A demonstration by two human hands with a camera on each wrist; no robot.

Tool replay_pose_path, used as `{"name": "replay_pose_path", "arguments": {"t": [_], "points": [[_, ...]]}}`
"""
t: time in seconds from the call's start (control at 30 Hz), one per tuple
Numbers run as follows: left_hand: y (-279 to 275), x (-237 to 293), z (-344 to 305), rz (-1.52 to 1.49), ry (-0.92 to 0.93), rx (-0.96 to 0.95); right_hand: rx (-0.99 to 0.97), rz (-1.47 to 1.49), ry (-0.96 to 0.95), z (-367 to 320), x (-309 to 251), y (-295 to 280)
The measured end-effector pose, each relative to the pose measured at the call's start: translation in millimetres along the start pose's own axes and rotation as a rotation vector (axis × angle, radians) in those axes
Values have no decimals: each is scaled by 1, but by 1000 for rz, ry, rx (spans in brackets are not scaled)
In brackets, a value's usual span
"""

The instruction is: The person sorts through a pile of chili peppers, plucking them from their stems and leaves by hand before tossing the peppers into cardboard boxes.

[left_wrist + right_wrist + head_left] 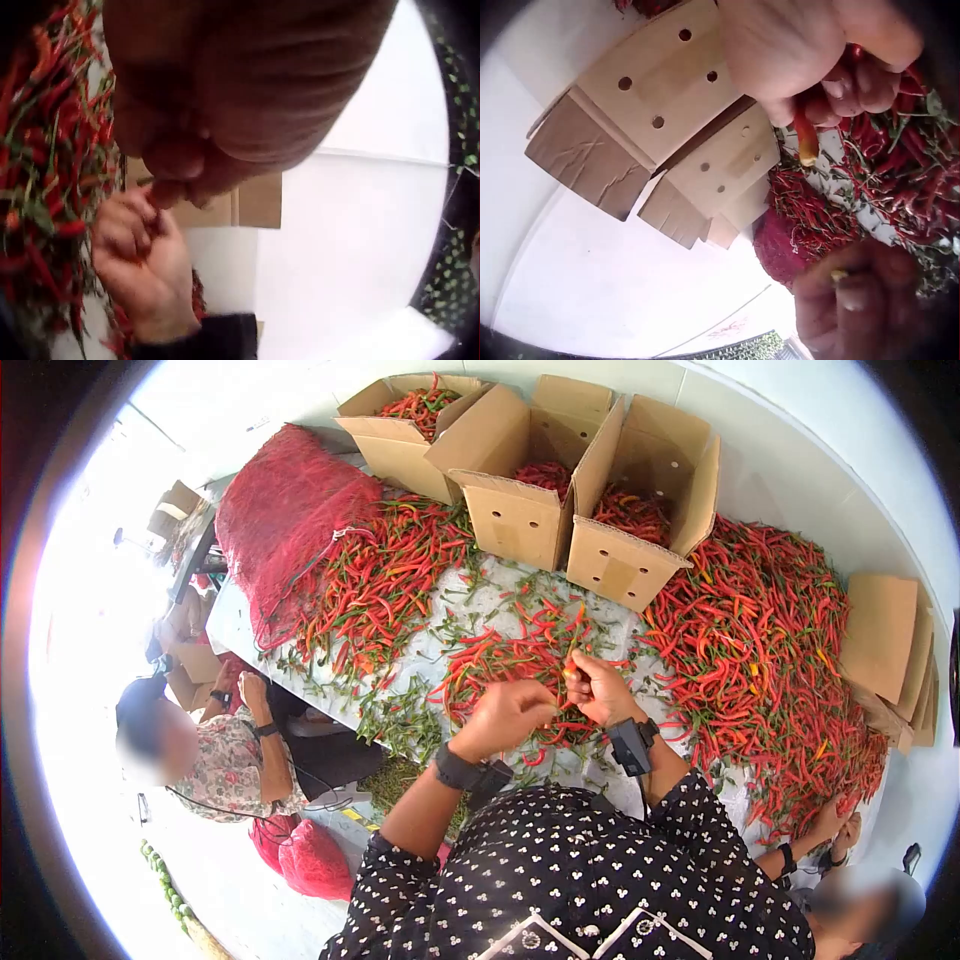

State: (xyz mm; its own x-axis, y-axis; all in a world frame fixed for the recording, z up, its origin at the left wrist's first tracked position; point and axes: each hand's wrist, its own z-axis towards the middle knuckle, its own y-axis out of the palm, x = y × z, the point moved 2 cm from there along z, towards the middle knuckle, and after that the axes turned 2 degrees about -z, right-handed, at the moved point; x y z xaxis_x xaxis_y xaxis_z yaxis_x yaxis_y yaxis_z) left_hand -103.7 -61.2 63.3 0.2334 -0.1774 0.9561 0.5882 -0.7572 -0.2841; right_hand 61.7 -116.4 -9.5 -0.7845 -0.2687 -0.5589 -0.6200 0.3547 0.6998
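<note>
My right hand (602, 692) grips a red chili pepper (804, 136), whose yellow-orange end pokes out below the fingers in the right wrist view. Beside it, my left hand (500, 718) has thumb and fingertips drawn together on a small yellow-green stem piece (840, 275). The two hands are a short way apart in the head view. Beneath them on the table lies a loose heap of red chilies (490, 665) mixed with green stems. In the left wrist view the left hand is dark and close to the camera.
Cardboard boxes (515, 530) holding chilies line the table's back. A large chili pile (760, 650) spreads right, a smaller pile (390, 575) left beside a red mesh sack (285, 510). Plucked green stems (405, 725) lie front left. Other people work at both table ends.
</note>
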Motion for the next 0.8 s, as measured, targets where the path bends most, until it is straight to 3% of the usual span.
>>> {"name": "replay_pose_path", "arguments": {"t": [0.13, 0.3, 0.37, 0.43, 0.5, 0.57, 0.63, 0.7, 0.77, 0.8], "points": [[-57, -34, 7, 620, 62, 541, -31, 85, 74, -1, 8, -6], [-85, -77, 38, 848, 22, 443, -92, -2, 117, 7, 26, -12], [-81, -87, 46, 883, 6, 391, -128, 100, 162, 12, 29, -21], [-78, -93, 54, 969, -275, 347, -129, 176, 145, 5, 19, -10], [-76, -97, 53, 983, -263, 319, -152, 192, 137, -1, 14, -10], [-73, -82, 46, 879, -273, 300, -79, 50, 99, -5, 8, -6], [-73, -76, 39, 769, -165, 346, -65, -23, 47, -13, -2, 1], [-72, -72, 30, 382, -206, 420, -53, -101, -7, -23, -19, 16], [-68, -74, 22, 242, -236, 391, -21, -399, -267, -38, -52, 43], [-62, -73, 18, -21, -276, 355, -15, -514, -374, -43, -73, 58]]}}
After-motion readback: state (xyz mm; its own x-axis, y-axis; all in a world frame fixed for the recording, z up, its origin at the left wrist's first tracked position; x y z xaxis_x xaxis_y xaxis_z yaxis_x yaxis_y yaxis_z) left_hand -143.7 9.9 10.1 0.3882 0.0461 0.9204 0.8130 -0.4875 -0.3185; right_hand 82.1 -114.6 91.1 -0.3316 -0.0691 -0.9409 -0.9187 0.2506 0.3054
